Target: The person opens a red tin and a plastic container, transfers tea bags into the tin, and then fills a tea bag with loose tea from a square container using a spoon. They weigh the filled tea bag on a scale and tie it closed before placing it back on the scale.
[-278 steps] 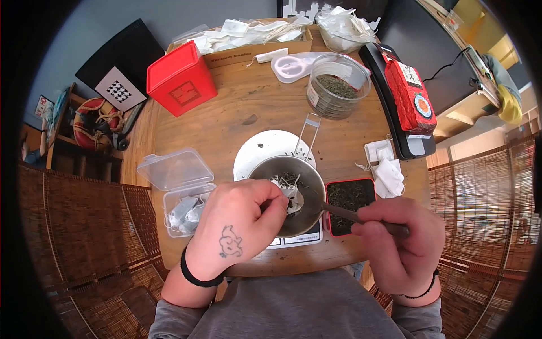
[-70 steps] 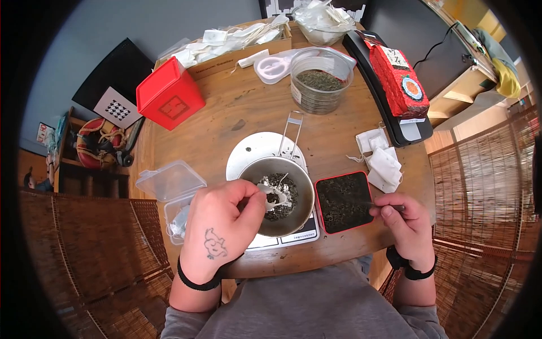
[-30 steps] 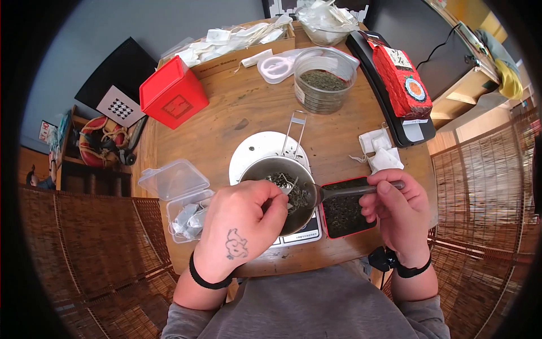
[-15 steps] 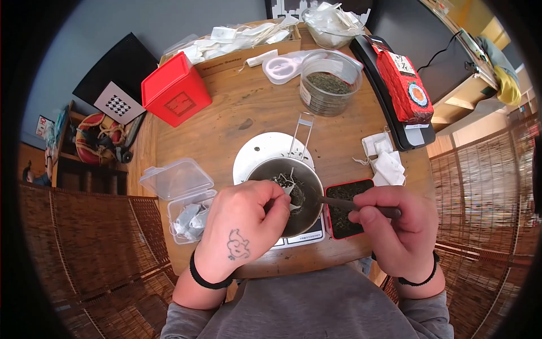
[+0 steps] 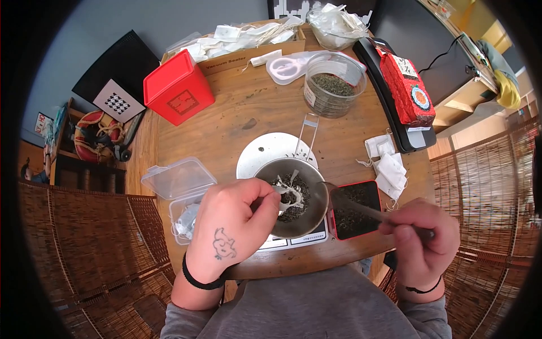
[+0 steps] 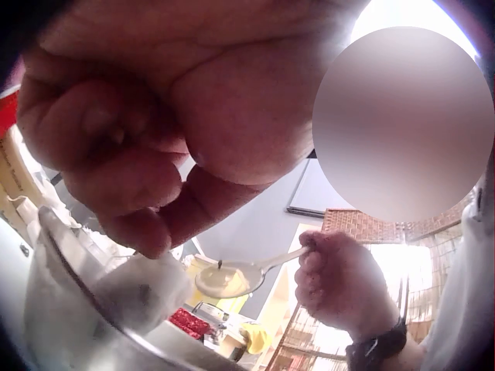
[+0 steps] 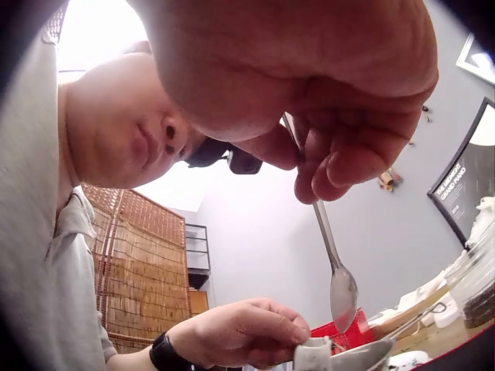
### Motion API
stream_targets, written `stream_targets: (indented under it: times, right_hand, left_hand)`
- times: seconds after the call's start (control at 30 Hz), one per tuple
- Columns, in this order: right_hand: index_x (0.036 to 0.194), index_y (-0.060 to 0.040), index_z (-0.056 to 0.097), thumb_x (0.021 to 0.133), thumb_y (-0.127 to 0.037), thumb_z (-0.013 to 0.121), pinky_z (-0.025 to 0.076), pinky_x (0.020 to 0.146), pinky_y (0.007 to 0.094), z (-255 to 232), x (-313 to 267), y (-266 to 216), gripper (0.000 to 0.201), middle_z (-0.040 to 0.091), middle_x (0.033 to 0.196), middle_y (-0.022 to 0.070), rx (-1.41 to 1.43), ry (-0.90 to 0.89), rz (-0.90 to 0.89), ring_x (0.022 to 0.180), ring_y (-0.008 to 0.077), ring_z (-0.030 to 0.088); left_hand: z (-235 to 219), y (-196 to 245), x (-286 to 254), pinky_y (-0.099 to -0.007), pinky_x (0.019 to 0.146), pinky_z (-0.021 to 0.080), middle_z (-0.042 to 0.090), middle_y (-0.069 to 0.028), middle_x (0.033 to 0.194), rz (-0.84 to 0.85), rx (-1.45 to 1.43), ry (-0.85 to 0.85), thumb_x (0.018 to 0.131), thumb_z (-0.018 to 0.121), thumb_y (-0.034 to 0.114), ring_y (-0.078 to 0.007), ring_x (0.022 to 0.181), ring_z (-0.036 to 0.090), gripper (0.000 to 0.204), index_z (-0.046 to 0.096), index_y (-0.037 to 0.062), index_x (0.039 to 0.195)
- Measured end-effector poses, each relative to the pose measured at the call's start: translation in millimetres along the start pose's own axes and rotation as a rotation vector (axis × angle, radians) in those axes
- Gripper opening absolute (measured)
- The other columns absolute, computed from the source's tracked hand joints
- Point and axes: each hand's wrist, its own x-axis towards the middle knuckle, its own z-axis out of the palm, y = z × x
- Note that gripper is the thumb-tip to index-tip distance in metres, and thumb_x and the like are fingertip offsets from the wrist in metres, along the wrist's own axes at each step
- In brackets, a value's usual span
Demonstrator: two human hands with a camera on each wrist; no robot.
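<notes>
Over the metal bowl [image 5: 316,213], which stands on a white scale [image 5: 254,152], my left hand [image 5: 234,223] pinches the edge of a small white bag [image 5: 289,198] with its mouth spread. Loose dark leaves lie in the bowl around the bag. My right hand [image 5: 426,243] grips the handle of a metal spoon [image 5: 361,208], held above the red-rimmed tray of dark leaves [image 5: 370,195]. In the right wrist view the spoon [image 7: 343,297] hangs down from the fingers; in the left wrist view the bag [image 6: 143,286] is below the left fingertips.
A clear box [image 5: 178,178] with filled bags stands left of the bowl; white bags [image 5: 389,169] lie at the right. Behind are a red canister [image 5: 178,87], a round tub of leaves [image 5: 333,93], scissors [image 5: 285,69], a carton [image 5: 231,61] and a red pack [image 5: 406,90] on a black device.
The spoon has moved from the bowl's right side to above the tray as my right hand drew right. My left hand has shifted slightly left, and more of the bag's mouth shows.
</notes>
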Motion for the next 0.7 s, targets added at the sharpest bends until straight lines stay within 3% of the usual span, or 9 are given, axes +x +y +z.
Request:
stream_targets:
  times: [0.03,0.1,0.13,0.27,0.4,0.47,0.7]
  right_hand:
    - [0.099,0.0004,0.073,0.09,0.003,0.071,0.052,0.06,0.0262,-3,-6,3,0.01,0.074,0.079,0.0093,0.001,-0.001,0.005,0.065,0.0162,0.069]
    - [0.099,0.0023,0.071,0.094,0.003,0.065,0.053,0.064,0.0254,-11,-16,7,0.008,0.074,0.08,0.0089,0.096,0.094,0.24,0.07,0.0141,0.07]
    - [0.101,0.0029,0.07,0.097,0.002,0.062,0.053,0.067,0.0245,-18,-20,10,0.009,0.074,0.081,0.0075,0.081,0.059,0.307,0.074,0.0114,0.07]
    - [0.102,0.0006,0.067,0.102,-0.002,0.056,0.051,0.069,0.0256,-32,-43,37,0.011,0.069,0.086,0.0059,0.072,0.0,0.46,0.075,0.0104,0.065]
    - [0.101,0.0004,0.067,0.102,-0.002,0.057,0.051,0.069,0.0258,-32,-59,53,0.011,0.07,0.085,0.006,0.045,-0.008,0.487,0.075,0.0102,0.065]
    - [0.109,0.0008,0.07,0.103,0.001,0.061,0.053,0.071,0.0241,-25,-65,63,0.011,0.074,0.085,0.0056,0.3,0.088,0.62,0.078,0.0103,0.07]
    - [0.113,0.0017,0.069,0.107,-0.005,0.058,0.056,0.069,0.0268,-26,-74,98,0.015,0.076,0.087,0.0095,0.6,0.091,0.742,0.077,0.014,0.072]
  left_hand:
    - [0,-2,-1,-0.0383,0.057,0.052,0.07,-0.0177,0.072,-0.003,0.0,-0.004,0.092,0.073,0.01,-0.0318,0.061,0.07,0.012,0.075,-0.0007,0.086]
    - [-1,-4,-2,-0.0371,0.057,0.052,0.07,-0.0171,0.071,0.014,0.033,0.049,0.092,0.073,0.011,-0.0307,0.06,0.069,0.013,0.075,-0.0008,0.085]
    - [-1,-5,-1,-0.0371,0.057,0.052,0.07,-0.0171,0.071,0.015,0.033,0.042,0.092,0.073,0.011,-0.0307,0.06,0.069,0.013,0.075,-0.0008,0.085]
    - [-3,-1,-2,-0.0362,0.057,0.051,0.069,-0.0166,0.07,-0.033,0.02,0.018,0.092,0.073,0.011,-0.0289,0.059,0.068,0.014,0.075,-0.0011,0.085]
    - [3,-2,3,-0.0361,0.057,0.051,0.069,-0.0163,0.07,-0.045,0.026,-0.012,0.092,0.073,0.011,-0.0279,0.059,0.068,0.014,0.075,-0.0015,0.086]
    - [7,-4,6,-0.0362,0.058,0.051,0.07,-0.0163,0.07,-0.039,0.033,-0.019,0.092,0.073,0.011,-0.0279,0.059,0.068,0.014,0.075,-0.0016,0.087]
    - [13,2,7,-0.0364,0.058,0.052,0.07,-0.0165,0.071,-0.044,0.068,-0.018,0.092,0.073,0.012,-0.0282,0.06,0.069,0.015,0.076,-0.0016,0.088]
